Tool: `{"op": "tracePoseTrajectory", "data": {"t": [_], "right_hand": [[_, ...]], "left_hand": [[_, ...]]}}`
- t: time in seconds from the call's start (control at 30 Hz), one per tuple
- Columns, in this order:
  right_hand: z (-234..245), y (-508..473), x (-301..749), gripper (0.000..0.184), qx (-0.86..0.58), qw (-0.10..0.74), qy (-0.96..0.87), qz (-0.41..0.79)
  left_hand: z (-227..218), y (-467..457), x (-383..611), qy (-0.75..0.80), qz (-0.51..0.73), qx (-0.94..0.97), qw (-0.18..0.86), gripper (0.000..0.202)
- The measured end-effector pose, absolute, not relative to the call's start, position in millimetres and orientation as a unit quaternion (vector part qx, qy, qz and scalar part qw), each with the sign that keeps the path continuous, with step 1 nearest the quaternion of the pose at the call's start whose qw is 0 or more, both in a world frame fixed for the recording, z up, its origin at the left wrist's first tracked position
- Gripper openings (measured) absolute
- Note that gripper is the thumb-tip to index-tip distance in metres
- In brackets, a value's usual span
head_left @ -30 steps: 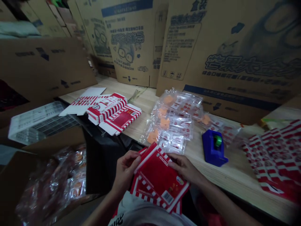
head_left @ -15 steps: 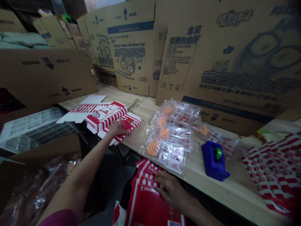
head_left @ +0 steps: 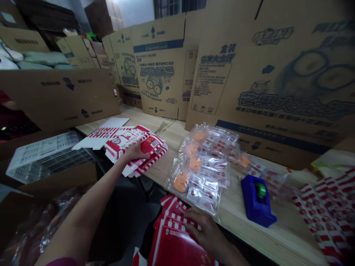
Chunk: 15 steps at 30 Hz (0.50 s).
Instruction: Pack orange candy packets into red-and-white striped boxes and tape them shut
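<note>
My left hand (head_left: 135,152) reaches far out to the left and lies on a pile of red-and-white striped flat cartons (head_left: 144,147) at the table's edge, fingers curled over the top one. My right hand (head_left: 204,232) rests close to me on a stack of flat red cartons (head_left: 172,244) in my lap, fingers bent and pressing on the top sheet. Between the two lies a heap of clear plastic packets with orange pieces (head_left: 202,162) on the wooden table (head_left: 238,225).
A blue tape dispenser (head_left: 257,201) stands right of the packets. More striped cartons (head_left: 330,207) lie at the far right. Large printed cardboard boxes (head_left: 249,74) wall the back. A white wire basket (head_left: 44,151) and an open box of bagged goods (head_left: 41,229) sit at the left.
A second ago both hands held a red carton near me. My left hand has since stretched out to the striped pile, which has shifted a little; my right hand stays on the lap stack.
</note>
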State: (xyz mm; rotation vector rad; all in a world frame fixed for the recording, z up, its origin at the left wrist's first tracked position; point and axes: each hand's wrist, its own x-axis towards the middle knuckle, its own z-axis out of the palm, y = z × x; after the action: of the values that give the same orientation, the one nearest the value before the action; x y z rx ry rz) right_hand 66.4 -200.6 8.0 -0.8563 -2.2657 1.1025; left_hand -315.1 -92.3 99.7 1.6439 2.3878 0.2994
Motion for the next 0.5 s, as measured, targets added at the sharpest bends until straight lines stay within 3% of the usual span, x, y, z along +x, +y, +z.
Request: {"op": "tracePoseTrajectory", "data": {"t": [0.13, 0.23, 0.3, 0.43, 0.5], "right_hand": [[31, -181, 44, 0.025, -0.341, 0.311, -0.722, 0.515], [53, -168, 21, 0.059, -0.309, 0.398, -0.585, 0.636], [67, -164, 11, 0.070, -0.252, 0.435, -0.531, 0.682], [90, -166, 17, 0.055, -0.189, 0.473, -0.493, 0.705], [96, -170, 30, 0.050, -0.200, 0.466, -0.489, 0.710]], "left_hand": [[134, -132, -277, 0.780, 0.183, 0.591, 0.091, 0.112], [144, -169, -226, 0.714, 0.273, 0.633, 0.122, 0.112], [140, -189, -193, 0.678, 0.303, 0.652, 0.153, 0.115], [122, -210, -159, 0.637, 0.382, 0.652, 0.150, 0.107], [114, -215, -154, 0.617, 0.437, 0.623, 0.201, 0.098]]}}
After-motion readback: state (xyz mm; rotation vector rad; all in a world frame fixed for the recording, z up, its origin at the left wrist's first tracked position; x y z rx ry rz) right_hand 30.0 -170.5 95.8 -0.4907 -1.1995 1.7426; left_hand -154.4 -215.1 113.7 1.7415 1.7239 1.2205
